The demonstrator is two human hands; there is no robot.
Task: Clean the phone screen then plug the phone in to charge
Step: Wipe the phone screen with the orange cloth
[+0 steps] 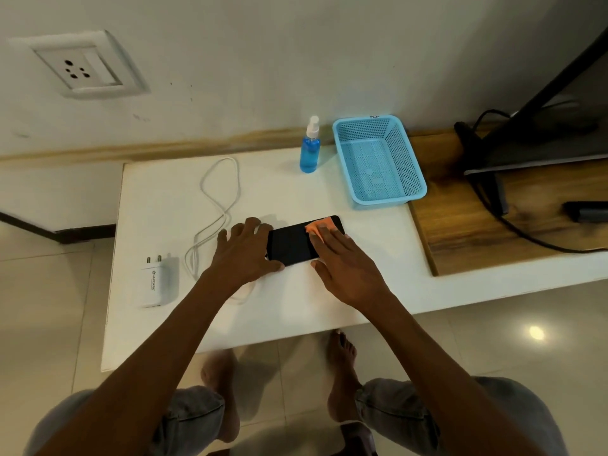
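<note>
right hand (342, 261), fingers flat, is pressing an orange cloth (320, 227) across the phone (292, 243); left hand (245, 251), fingers spread, is bracing its end. light, even strokes should be working best.

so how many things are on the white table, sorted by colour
white: 2, charger and cable
blue: 2, spray bottle and basket
black: 1, phone
orange: 1, cloth pressed on the phone by the right hand
total: 6
</note>
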